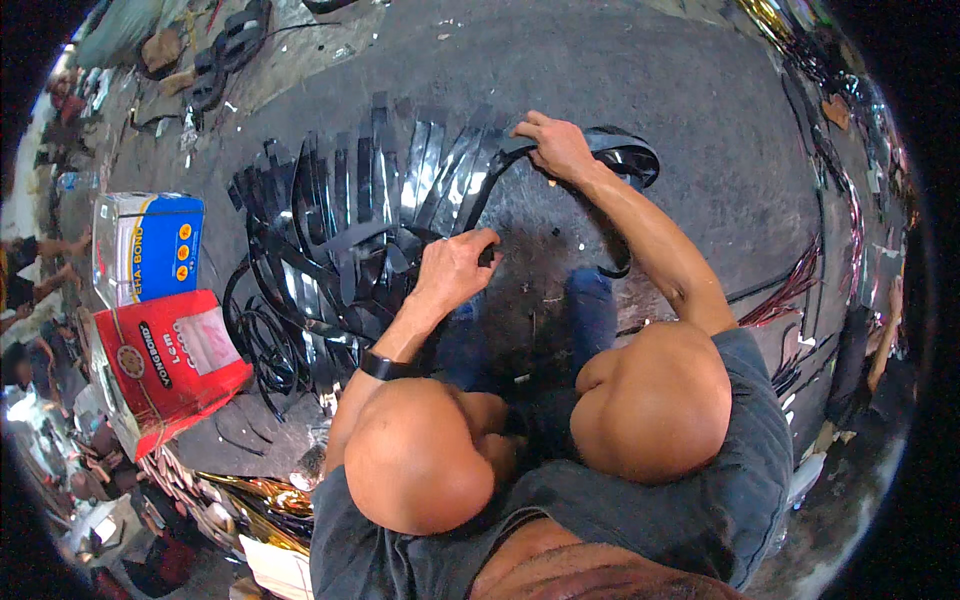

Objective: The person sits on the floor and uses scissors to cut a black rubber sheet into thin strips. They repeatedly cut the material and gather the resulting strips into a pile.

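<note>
Many long, glossy black strips (365,180) lie fanned out side by side on the dark floor in front of me. At the far right of the fan, my right hand (553,145) is closed on a black strip, which loops away to its right in a loose coil (632,155). Nearer to me, my left hand (455,268) is at the right edge of the strips, with finger and thumb curled together. What it pinches, if anything, is too dark to make out. A black band (385,366) circles my left wrist.
A red printed box (165,365) and a blue-and-white box (160,245) stand left of the strips. Tangled thin black strips (270,350) lie beside them. Gold foil ribbons (265,495) are at lower left, reddish strands (790,285) at right. Other people sit at the left edge.
</note>
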Available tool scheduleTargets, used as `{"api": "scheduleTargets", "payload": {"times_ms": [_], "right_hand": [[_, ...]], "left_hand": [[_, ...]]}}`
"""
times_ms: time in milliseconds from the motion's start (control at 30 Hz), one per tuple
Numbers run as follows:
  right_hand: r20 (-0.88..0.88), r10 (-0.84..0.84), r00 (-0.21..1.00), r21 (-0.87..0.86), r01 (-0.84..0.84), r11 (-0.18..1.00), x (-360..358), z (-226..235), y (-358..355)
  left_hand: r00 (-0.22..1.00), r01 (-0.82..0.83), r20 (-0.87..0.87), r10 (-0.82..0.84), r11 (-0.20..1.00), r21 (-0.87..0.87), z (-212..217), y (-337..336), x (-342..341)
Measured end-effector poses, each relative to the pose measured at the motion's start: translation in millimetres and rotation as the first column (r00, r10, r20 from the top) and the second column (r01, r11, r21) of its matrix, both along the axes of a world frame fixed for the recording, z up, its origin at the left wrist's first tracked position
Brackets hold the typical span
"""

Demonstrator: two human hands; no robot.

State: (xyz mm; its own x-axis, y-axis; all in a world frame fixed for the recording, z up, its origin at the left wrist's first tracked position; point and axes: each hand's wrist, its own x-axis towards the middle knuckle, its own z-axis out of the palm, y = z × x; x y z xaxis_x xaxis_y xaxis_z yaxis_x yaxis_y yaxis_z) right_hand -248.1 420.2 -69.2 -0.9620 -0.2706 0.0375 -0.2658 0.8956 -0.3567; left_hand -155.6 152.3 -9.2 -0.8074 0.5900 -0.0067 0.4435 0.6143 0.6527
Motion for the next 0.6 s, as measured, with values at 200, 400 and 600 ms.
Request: {"api": "scheduleTargets", "payload": {"times_ms": [200, 400, 600], "right_hand": [[0.209, 0.071, 0.975, -0.202, -0.027, 0.979, 42.6, 53.5, 3.2], [0.534, 0.324, 0.781, -0.781, 0.308, 0.544, 98.8, 93.0, -28.1], [0.653, 0.270, 0.708, -0.689, 0.406, 0.600, 111.2, 108.4, -41.9]], "left_hand": [[0.910, -0.330, 0.329, 0.252, 0.921, 0.206, 3.6, 36.3, 3.8], [0.831, -0.355, 0.547, 0.104, 0.856, 0.375, 18.2, 38.8, 8.8], [0.986, -0.029, 0.162, -0.029, 0.939, 0.343, 40.4, 16.3, 13.4]]}}
